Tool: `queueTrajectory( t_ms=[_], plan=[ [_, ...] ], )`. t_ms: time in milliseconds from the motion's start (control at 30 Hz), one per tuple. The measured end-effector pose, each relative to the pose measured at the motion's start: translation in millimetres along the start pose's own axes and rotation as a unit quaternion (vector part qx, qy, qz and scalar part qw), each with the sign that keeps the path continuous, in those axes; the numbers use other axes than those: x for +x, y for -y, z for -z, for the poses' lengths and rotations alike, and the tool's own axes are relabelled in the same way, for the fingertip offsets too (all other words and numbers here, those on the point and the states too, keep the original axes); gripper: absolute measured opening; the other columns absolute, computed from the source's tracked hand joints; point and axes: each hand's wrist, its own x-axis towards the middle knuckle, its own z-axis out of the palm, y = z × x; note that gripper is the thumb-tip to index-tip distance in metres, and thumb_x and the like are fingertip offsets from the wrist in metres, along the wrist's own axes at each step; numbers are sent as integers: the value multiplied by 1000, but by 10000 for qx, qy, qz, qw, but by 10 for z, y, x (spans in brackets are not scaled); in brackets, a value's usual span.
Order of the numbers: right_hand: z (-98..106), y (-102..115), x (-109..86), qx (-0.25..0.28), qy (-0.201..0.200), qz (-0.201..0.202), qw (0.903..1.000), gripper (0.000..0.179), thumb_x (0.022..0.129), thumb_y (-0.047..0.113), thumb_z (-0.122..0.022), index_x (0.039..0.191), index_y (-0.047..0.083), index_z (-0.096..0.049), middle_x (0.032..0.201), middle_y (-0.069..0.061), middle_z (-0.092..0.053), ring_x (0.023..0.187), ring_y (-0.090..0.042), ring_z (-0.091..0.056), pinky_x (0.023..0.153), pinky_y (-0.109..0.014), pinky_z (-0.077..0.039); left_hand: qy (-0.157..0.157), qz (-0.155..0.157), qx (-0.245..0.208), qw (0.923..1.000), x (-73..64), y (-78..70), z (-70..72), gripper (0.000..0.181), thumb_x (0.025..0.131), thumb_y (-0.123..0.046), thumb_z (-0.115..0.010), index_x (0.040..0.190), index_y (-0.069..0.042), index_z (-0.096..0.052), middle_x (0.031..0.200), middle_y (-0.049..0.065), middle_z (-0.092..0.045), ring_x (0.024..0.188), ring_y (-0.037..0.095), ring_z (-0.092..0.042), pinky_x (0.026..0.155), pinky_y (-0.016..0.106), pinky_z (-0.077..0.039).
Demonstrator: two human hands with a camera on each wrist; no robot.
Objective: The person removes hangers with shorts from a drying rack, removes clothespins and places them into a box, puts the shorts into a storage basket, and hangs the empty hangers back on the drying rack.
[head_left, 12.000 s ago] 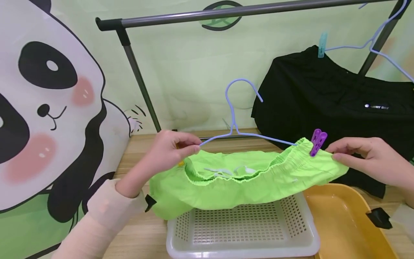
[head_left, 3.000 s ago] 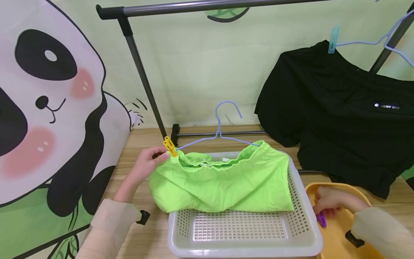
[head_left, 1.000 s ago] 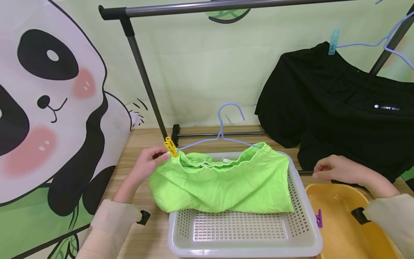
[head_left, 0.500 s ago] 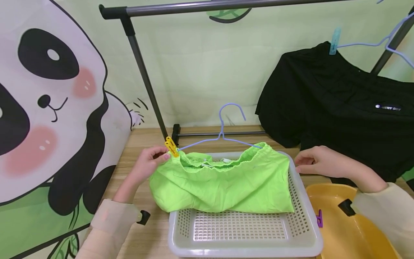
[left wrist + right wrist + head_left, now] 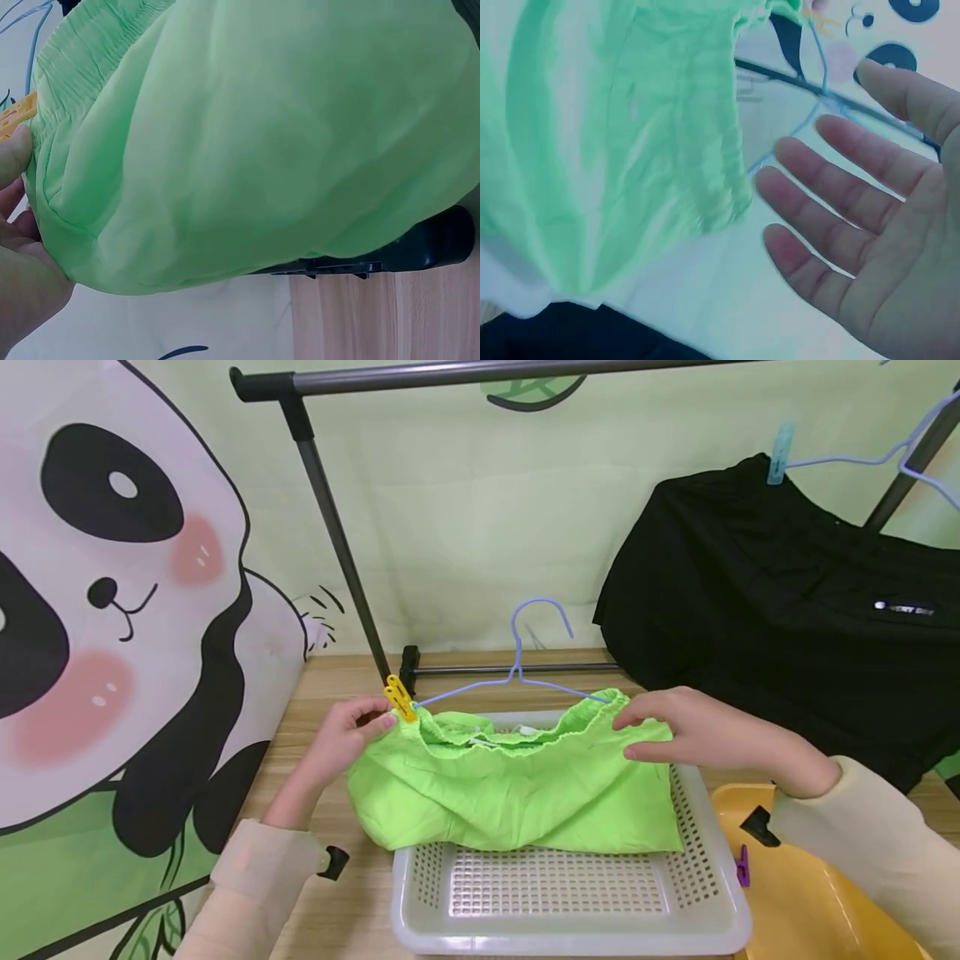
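Lime green shorts (image 5: pixel 517 802) drape over the back of a white basket, an elastic waistband on top. A periwinkle wire hanger (image 5: pixel 517 656) lies along that waistband, its hook standing up. At the waistband's left corner a yellow clothespin (image 5: pixel 400 697) is fastened, and my left hand (image 5: pixel 348 735) pinches the cloth right beside it. In the left wrist view the shorts (image 5: pixel 247 150) fill most of the frame. My right hand (image 5: pixel 697 735) is at the waistband's right end, thumb and fingers apart. The right wrist view shows that hand (image 5: pixel 900 210) with spread fingers, holding nothing.
The perforated white basket (image 5: pixel 570 943) stands on the wooden table. Right of it is a yellow tray (image 5: pixel 832 902) with a purple clothespin (image 5: pixel 743 866) at its left edge. Black shorts (image 5: pixel 765 627) hang from the metal rack (image 5: pixel 465 373), held by a light blue clothespin (image 5: pixel 781 453).
Earlier the purple clothespin was on the waistband's right end; now it lies in the tray. My right hand has moved left from the tray to the shorts. The left hand keeps its recent place.
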Motion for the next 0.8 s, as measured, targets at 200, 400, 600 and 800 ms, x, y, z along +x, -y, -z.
queueTrajectory(
  t_ms=[200,400,600,800],
  plan=[
    [-92,97,169,-225,-680,901,9934,24,79,20,-66,100,10,-62,98,1,-63,88,-13,-57,76,-29,-48,-34,-31,60,10000,3,-21,-8,16,86,-6,-55,95,5,-61,87,16,-60,72,14,-48,61,20,-42],
    [-184,139,277,-643,-1210,1496,9792,26,75,19,-69,99,10,-63,102,-1,-62,98,-16,-56,80,-33,-48,-19,3,24,10000,5,-17,-12,15,86,-6,-54,94,5,-61,85,15,-58,70,14,-47,59,20,-41],
    [-243,185,369,-854,-1639,2056,9610,25,80,27,-64,98,9,-63,104,-5,-62,100,-20,-55,81,-35,-47,-36,-52,24,10000,5,-7,-13,14,85,-5,-55,93,5,-61,84,15,-58,69,13,-46,58,20,-41],
    [-279,271,475,-904,-1909,2400,9475,36,88,40,-48,99,8,-63,105,-6,-61,101,-21,-55,84,-35,-46,-55,-69,17,10000,6,7,-14,14,85,-6,-55,93,5,-61,84,15,-58,69,12,-46,59,20,-41]
  ],
)
